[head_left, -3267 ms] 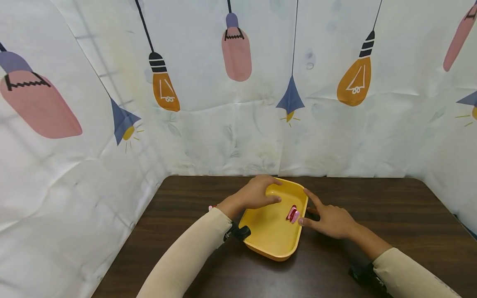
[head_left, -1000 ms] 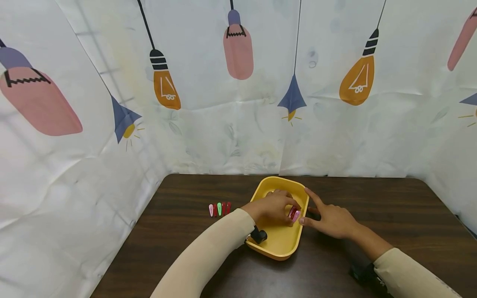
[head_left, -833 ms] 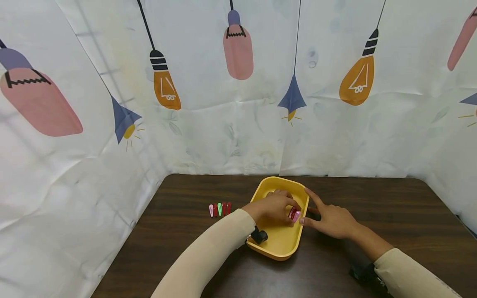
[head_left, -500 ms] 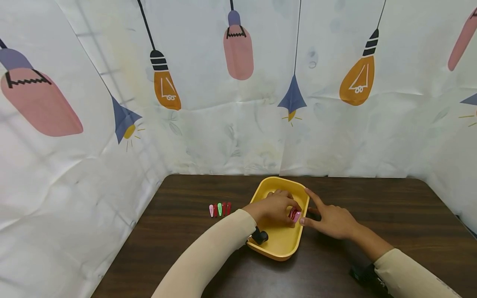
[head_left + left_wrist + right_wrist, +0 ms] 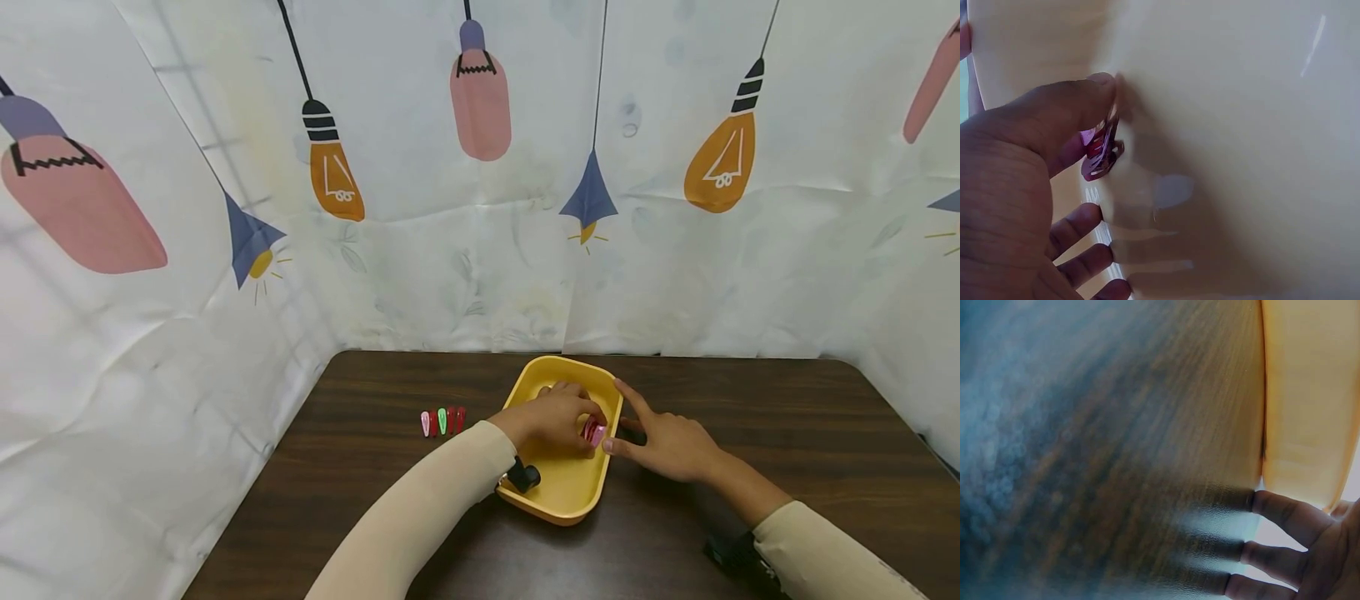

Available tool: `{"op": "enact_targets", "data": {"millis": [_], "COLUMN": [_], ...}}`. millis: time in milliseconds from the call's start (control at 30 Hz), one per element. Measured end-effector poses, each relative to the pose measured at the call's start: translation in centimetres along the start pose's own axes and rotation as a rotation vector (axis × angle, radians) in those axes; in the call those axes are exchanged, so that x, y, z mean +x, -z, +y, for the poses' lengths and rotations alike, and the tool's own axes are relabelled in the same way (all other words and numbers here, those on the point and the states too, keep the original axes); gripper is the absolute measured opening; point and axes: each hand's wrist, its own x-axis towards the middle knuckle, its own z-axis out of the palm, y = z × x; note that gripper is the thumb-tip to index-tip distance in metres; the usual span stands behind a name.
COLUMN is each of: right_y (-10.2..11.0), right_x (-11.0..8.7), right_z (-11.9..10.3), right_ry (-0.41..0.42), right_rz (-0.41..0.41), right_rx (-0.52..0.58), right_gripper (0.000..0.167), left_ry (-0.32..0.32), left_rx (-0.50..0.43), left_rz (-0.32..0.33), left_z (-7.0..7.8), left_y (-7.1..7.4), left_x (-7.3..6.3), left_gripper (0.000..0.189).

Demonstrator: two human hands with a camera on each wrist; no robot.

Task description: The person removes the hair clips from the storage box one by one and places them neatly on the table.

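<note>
Inside a yellow plastic tray (image 5: 561,493), my left hand (image 5: 558,421) pinches a small bunch of red and pink snap hair clips (image 5: 595,432) close to the right wall. The left wrist view shows the clips (image 5: 1102,153) between thumb and index finger, the other fingers spread below; the index fingertip is partly hidden. My right hand (image 5: 667,443) is at the tray's right side, index finger extended to the rim and thumb close to the wall. In the right wrist view, fingers of the right hand (image 5: 1325,559) reach toward the tabletop beside the tray wall (image 5: 1310,394).
Left of the tray, a row of several hair clips (image 5: 442,422) in pink, red and green lies on the dark wooden table (image 5: 780,433). A white curtain (image 5: 465,275) printed with lamps hangs behind the table and along its sides.
My left hand has moved from the tray's far left side down to the clips and taken hold of them, uncovering the row on the table. The right hand stays in place.
</note>
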Motion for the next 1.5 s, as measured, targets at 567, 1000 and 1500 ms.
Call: {"op": "enact_targets", "data": {"millis": [567,1000,1500], "right_y": [-0.1,-0.1,0.0], "right_x": [-0.1,0.1,0.0], "right_z": [-0.1,0.1,0.0], "right_ry": [-0.01,-0.007,-0.009], "right_rz": [-0.02,-0.005,-0.01], "right_rx": [0.046,-0.005,0.011], "right_gripper": [0.102,0.103,0.103], "left_ry": [-0.005,-0.012,-0.006], "left_rx": [-0.035,-0.224,-0.29], "left_rz": [0.042,0.095,0.127], "left_z": [0.0,-1.7,-2.2], "left_y": [1.4,2.5,3.9], "left_x": [-0.4,-1.6,-3.3], "left_gripper": [0.048,0.047,0.046]}}
